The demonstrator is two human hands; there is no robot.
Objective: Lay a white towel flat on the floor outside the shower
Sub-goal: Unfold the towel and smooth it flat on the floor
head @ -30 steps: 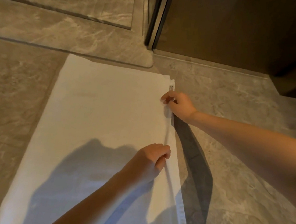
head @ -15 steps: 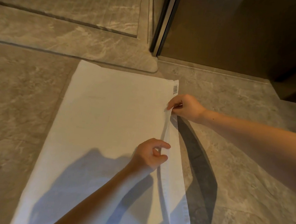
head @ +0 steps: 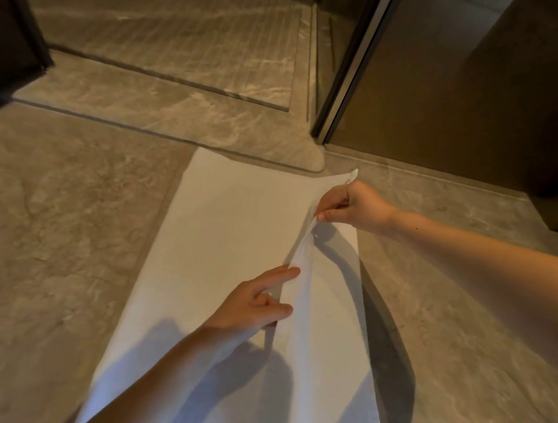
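- Towel point(head: 229, 275): lies on the floor point(head: 46, 221) just outside the shower sill point(head: 163, 120).
- My right hand point(head: 354, 203): pinches its raised fold near the far corner, to unfold it.
- My left hand point(head: 254, 303): fingers closed on the same fold, nearer me.

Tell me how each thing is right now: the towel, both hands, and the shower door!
white towel: spread on the floor, right edge lifted into a ridge.
right hand: pinching the raised edge near the far corner.
left hand: gripping the same edge, nearer.
shower door: not visible, entrance looks open.
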